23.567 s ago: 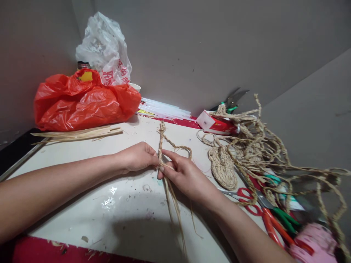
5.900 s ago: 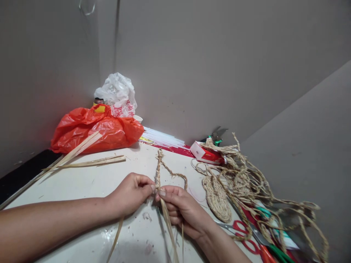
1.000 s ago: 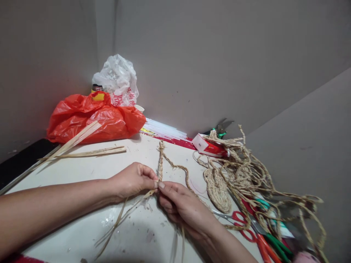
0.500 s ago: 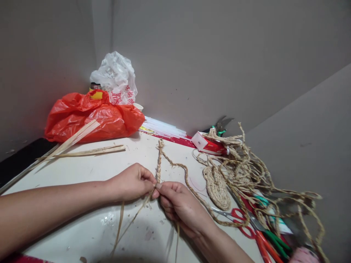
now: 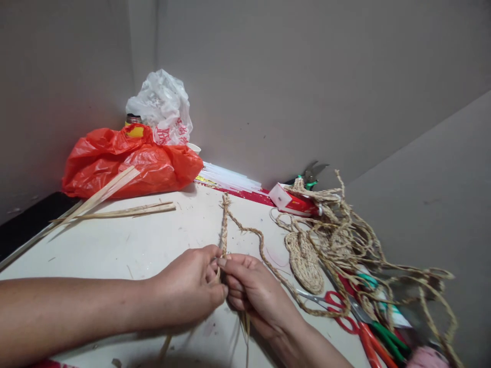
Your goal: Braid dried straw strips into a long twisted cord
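Crossing white desk (image 5: 164, 230): left hand (image 5: 186, 286) (cannot tell whether grip closes on anything), right hand (image 5: 255, 289), grip pinching near end of braid (image 5: 224, 232), beyond fingertips. Far length plaited; loose strands (image 5: 244, 327) below, unplaited, probably left.

The desk (image 5: 157, 232) has a white top, marked with stains and scattered scraps. Along its far side sit a red plastic bag (image 5: 130, 168), a row of pale sticks (image 5: 232, 177) and a red-and-white box (image 5: 282, 198). Dry strips (image 5: 130, 210) lie just in front of the bag. Mid-desk, the far end of a braid (image 5: 224, 222) rests beside a winding thin cord (image 5: 261, 243). Right of these lie a woven oval piece (image 5: 305, 263), tangled cords (image 5: 341, 237) and red-handled scissors (image 5: 334, 299).
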Available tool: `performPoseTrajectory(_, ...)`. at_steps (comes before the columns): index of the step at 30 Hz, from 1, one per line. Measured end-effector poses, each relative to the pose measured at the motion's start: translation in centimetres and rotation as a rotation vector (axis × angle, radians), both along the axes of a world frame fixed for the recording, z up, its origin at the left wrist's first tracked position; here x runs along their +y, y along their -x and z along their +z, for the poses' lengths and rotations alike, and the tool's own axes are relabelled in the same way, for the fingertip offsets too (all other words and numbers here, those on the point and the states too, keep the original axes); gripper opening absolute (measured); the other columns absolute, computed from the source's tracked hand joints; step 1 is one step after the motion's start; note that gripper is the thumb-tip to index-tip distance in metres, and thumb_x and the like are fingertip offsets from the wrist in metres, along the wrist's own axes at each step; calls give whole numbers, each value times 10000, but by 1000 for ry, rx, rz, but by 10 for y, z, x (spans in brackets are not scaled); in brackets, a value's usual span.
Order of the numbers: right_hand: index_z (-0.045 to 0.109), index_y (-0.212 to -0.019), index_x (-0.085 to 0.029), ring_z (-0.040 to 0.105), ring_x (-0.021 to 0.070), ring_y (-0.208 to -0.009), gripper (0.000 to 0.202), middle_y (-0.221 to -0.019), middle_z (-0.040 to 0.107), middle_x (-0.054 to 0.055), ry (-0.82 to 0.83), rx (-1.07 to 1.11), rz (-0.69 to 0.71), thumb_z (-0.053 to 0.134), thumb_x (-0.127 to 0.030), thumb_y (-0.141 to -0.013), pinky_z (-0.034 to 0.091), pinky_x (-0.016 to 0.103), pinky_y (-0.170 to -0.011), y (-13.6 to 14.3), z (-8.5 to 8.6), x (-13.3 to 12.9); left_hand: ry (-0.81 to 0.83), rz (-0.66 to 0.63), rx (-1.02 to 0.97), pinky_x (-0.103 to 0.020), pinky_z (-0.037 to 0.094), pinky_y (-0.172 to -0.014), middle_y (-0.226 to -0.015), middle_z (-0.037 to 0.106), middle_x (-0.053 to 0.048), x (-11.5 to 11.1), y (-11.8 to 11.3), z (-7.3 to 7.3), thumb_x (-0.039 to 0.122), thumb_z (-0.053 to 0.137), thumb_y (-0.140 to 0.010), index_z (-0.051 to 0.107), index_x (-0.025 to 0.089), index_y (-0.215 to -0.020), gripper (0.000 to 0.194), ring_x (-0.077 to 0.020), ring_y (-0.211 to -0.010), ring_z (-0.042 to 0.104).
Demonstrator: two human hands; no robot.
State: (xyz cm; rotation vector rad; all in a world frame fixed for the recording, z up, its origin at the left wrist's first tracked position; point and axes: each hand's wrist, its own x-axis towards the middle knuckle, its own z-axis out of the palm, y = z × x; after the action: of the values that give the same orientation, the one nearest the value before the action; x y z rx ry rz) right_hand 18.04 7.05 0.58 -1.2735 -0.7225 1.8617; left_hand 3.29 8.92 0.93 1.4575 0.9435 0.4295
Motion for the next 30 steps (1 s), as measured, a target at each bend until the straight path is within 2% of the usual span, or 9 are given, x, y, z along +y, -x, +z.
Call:
performPoseTrajectory(3,523,-630,-133,106,-6,-338,297,-372,252,-133,9,33,28,727,-348,-650,47,175,-357,-4,2,3,-43,-10,42,-184,262,-419,-532,460,52,12,5,8,266,518,-728,590,133,-903,232,-72,-450,368)
performPoseTrajectory(7,546,-673,-127,99,-6,-340,270,-384,250,-133,0,58,102,719,-335,-670,40,175,-358,-10,0,5,-165,132,-52,-201,347,-545,-623,539,20,33,6,8,281,501,-748,604,140,-829,192,-91,-565,443)
performPoseTrajectory(9,562,-689,-119,97,-7,-341,275,-387,254,-132,-12,61,130,710,-351,-684,39,175,-360,-12,0,7,-13,62,-154,-214,368,-586,-638,545,22,37,4,2,276,494,-746,578,149,-822,170,-93,-578,465)
performPoseTrajectory(12,569,-674,-111,89,-6,-347,290,-383,247,-132,-17,51,173,709,-365,-688,36,175,-364,-16,-1,9,253,-73,-225,-224,357,-549,-588,506,37,33,-1,-9,301,465,-759,526,159,-739,156,-80,-494,433)
performPoseTrajectory(14,577,-678,-109,89,-2,-351,289,-385,241,-132,-7,37,206,713,-364,-685,34,175,-364,-18,1,10,212,-80,-203,-221,353,-562,-588,509,32,31,-2,-13,296,475,-756,528,154,-683,169,-77,-505,423)
performPoseTrajectory(17,586,-685,-110,90,6,-355,300,-389,230,-133,-2,2,245,714,-381,-679,37,179,-363,-19,4,12,45,-82,-137,-223,364,-627,-643,572,9,30,0,-13,288,469,-765,578,143,-681,200,-95,-591,459)
performPoseTrajectory(21,561,-653,-129,96,15,-344,328,-381,237,-130,-37,-88,269,699,-425,-679,45,195,-361,-18,7,13,-49,-85,-52,-220,345,-590,-651,588,13,33,3,-11,302,450,-779,597,148,-691,231,-101,-589,449)
performPoseTrajectory(26,544,-647,-143,123,39,-369,327,-397,240,-116,-149,-248,309,640,-445,-724,68,215,-382,-20,4,13,-12,-124,-35,-212,309,-556,-627,554,18,35,2,-12,312,470,-771,619,140,-690,242,-91,-567,415)
performPoseTrajectory(30,580,-698,-123,247,60,-462,309,-513,351,-66,-314,-467,380,576,-418,-788,182,201,-432,-21,1,12,118,-140,-61,-210,240,-487,-535,456,46,36,1,-7,297,489,-754,601,137,-634,229,-65,-479,311)
